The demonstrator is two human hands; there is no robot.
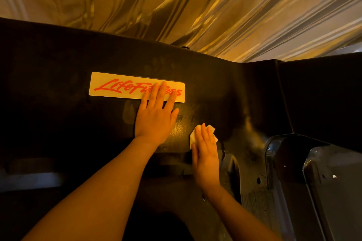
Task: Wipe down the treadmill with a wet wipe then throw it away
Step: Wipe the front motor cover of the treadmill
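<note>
Right hand (205,154) flat, pressing wet wipe (212,130) on treadmill (58,64); left hand (154,117) flat.

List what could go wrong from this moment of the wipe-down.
1. The small white wet wipe sits under the flat fingers of the right hand, with no grip, so it may bunch or slip out.
2. The left hand rests bare on the black plastic treadmill cover and the white Life Fitness label, possibly leaving smudges there.
</note>
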